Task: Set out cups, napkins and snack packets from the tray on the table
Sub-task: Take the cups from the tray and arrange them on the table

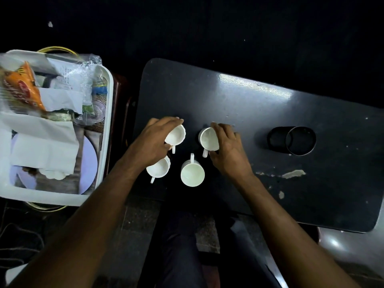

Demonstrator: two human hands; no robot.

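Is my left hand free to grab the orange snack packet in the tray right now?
Probably not yet: the left hand is gripping a white cup over the table. The orange snack packet lies uncovered on top in the tray, so nothing else blocks it.

both bare forearms reach forward from the bottom of the view and draw closer together toward the hands. the left hand (152,142) is palm down, its fingers stretched forward and curled over the rim of a cup (176,135), thumb tucked underneath. the right hand (228,149) is also palm down, fingers bent along the far edge of another cup (208,139) and the thumb pressed at its near side. the two hands sit near each other, not touching.
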